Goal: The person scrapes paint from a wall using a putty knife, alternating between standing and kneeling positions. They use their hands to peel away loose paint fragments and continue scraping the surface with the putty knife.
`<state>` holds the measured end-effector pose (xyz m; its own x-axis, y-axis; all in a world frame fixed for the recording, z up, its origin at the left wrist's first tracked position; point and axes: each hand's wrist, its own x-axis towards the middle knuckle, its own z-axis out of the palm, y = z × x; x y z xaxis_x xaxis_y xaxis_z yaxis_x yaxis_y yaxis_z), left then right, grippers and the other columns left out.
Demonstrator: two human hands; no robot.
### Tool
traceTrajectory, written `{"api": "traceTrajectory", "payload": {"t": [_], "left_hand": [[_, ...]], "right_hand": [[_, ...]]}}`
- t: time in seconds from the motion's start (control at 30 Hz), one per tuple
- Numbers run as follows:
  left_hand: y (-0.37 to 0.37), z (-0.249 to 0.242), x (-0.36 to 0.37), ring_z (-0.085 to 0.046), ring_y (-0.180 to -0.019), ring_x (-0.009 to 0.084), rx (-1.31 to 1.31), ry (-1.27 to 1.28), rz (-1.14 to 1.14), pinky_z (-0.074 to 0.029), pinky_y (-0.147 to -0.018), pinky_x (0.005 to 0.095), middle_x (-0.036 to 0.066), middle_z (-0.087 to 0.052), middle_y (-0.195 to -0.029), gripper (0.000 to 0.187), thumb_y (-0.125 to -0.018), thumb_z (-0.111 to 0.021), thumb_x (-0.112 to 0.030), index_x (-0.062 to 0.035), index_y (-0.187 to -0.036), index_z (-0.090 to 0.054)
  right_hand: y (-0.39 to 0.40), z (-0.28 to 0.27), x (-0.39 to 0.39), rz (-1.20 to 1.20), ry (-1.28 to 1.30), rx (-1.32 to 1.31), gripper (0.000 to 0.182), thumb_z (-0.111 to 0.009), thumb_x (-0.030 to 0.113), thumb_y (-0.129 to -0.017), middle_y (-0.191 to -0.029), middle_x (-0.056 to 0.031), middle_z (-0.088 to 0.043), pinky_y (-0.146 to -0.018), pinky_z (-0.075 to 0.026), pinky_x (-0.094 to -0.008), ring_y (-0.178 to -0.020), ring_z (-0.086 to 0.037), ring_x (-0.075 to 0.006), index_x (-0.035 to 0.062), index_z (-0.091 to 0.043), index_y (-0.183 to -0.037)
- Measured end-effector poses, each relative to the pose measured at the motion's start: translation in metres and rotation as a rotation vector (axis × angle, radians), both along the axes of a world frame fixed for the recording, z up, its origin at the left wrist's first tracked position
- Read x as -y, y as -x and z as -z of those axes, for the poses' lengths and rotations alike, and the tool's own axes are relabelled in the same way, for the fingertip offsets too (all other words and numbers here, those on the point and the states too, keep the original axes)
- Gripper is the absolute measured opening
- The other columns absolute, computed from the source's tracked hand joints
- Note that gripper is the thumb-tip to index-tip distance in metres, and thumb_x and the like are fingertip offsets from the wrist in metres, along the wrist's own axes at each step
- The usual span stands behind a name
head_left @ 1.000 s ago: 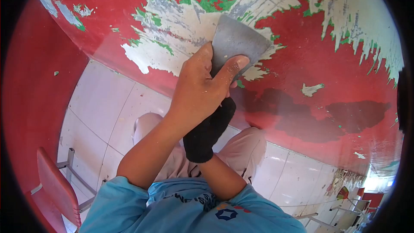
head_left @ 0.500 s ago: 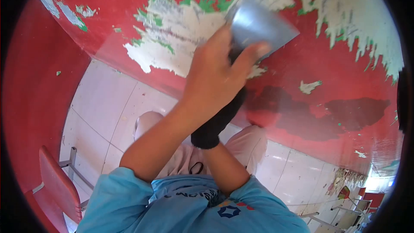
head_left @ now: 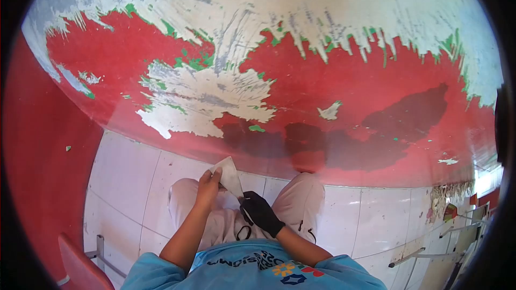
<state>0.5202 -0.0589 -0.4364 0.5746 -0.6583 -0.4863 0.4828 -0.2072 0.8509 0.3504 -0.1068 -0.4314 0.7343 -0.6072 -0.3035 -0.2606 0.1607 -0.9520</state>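
Note:
A wide metal scraper [head_left: 229,176] is held low over my lap, its blade tilted up toward the wall. My bare left hand [head_left: 208,185] pinches the blade's left edge between thumb and fingers. In a black glove, my right hand [head_left: 260,214] is closed around the handle, which it mostly hides. Ahead stands a wall with red paint [head_left: 301,86], scraped in places to a pale layer [head_left: 209,94] with green fringes and grey streaks. Dark, wet-looking patches [head_left: 365,147] mark its lower part.
I sit on white floor tiles [head_left: 129,177], close to the wall's base. A red chair [head_left: 80,263] stands at the lower left, near a red side wall [head_left: 48,145]. Metal-framed furniture [head_left: 457,241] and a broom-like object [head_left: 450,212] are at the right.
The scraper and both hands have come down from near the wall to my lap. My view has pulled back, showing more of the wall. Both hands are still on the scraper.

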Motion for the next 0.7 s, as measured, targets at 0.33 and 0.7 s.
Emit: {"api": "traceTrajectory", "payload": {"t": [0.33,0.7], "left_hand": [[0.065,-0.007,-0.033,-0.059,-0.085,0.0159,0.075,0.160,0.192,-0.045,-0.082,0.0279,0.011,-0.064,-0.098,0.031,-0.093,-0.050,-0.028,0.0001,-0.107,-0.053],[0.085,-0.086,-0.014,-0.049,-0.076,0.0087,0.107,0.158,0.168,-0.040,-0.073,0.0234,0.001,-0.059,-0.084,0.032,-0.095,-0.046,-0.031,-0.0013,-0.097,-0.059]], "right_hand": [[0.026,-0.009,-0.002,-0.094,-0.400,0.208,0.034,-0.046,0.028,-0.094,-0.102,-0.0072,-0.058,-0.077,-0.044,-0.0251,-0.089,-0.054,-0.0118,0.0055,-0.050,-0.119],[0.034,-0.061,-0.007,-0.194,0.224,0.017,0.034,-0.056,0.017,-0.088,-0.097,-0.0075,-0.059,-0.078,-0.045,-0.0272,-0.088,-0.056,-0.0139,0.0034,-0.049,-0.118]]}}
